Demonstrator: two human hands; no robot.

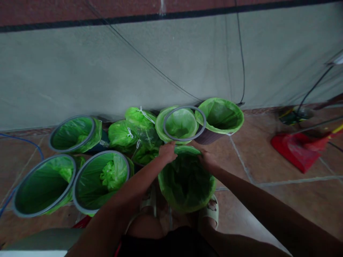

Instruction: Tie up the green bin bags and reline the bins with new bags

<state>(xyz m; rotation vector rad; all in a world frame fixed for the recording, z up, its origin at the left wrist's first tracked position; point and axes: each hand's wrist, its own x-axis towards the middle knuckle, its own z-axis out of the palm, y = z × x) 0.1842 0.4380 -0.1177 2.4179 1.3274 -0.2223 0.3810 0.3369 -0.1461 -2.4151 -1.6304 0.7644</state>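
Note:
A trash can lined with a green bin liner (184, 200) stands between my feet. My left hand (168, 152) grips the liner at the far left of the rim, fingers curled over the edge. On the far right of the same rim my right hand (209, 159) is closed on the liner, its fingertips partly hidden. Just beyond my hands, a loose grey ring (204, 125) rests at a slant over a second lined trash can (160, 125). Beside that one, a brown trash can (209, 136) has its liner folded outward over the rim, with no ring on it.
To the left stand three lined trash cans with grey rings (75, 185). Tied green bags (120, 134) with white strings sit by the wall (171, 64). A red dustpan (297, 150) lies on the tiled floor at right. Black cables hang down the wall; a blue cable (34, 144) runs at left.

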